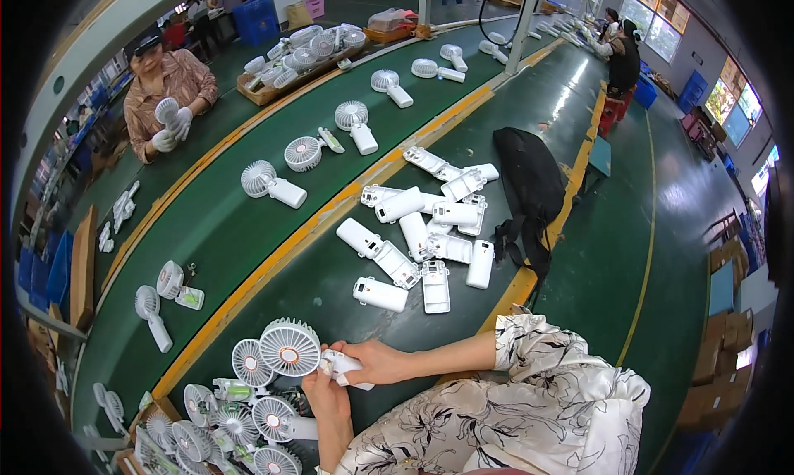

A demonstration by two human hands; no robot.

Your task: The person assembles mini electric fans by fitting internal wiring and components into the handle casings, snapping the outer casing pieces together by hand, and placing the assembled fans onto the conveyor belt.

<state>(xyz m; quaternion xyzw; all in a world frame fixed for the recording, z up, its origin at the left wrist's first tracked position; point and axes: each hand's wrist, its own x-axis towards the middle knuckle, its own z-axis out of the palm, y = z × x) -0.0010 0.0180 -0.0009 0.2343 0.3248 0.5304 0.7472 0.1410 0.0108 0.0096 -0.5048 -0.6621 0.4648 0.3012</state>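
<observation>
A white handheld fan (289,348) with a round slatted head and an orange centre is held near the lower middle. My left hand (328,396) is closed at the top of its handle, just under the head. My right hand (374,364) wraps the white handle from the right; its fingers hide part of the handle, so I cannot tell whether a separate cover is in them. Below and left of my hands lies a heap of similar fans (236,425), some with green parts showing. Farther up the bench several white handle covers (399,205) lie in a loose pile.
A green conveyor belt (248,227) with yellow edges carries spaced-out fans (351,115). Across it, a co-worker (161,103) in white gloves holds a fan. A black bag (529,181) lies right of the covers. A full box of fans (302,57) stands beyond the belt.
</observation>
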